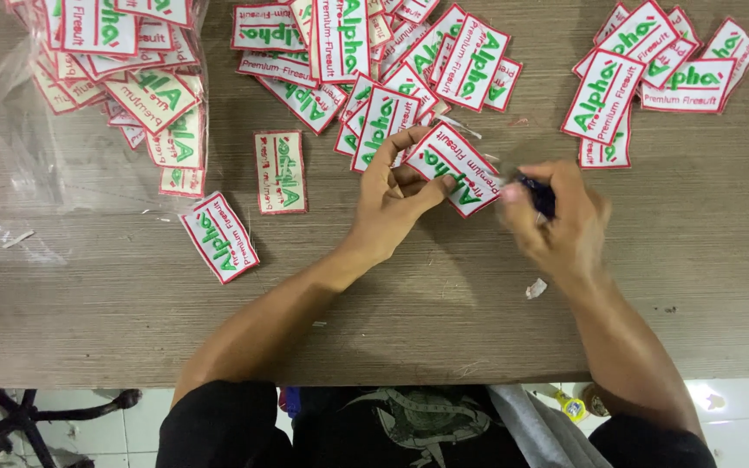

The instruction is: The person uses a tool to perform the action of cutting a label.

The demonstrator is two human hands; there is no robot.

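Patch [454,166], white w/ red border, lies mid-table [444,312]; our left hand [396,204] pins its near-left edge w/ thumb & fingers. Right hand [556,221] is closed round a small dark tool [541,195] at its right corner. We judge it light, thin, bendy; best gripped by edges.

Even, bright light, soft shadow under the forearms, motion blur on the right hand [556,221], glare on floor tiles [721,403]
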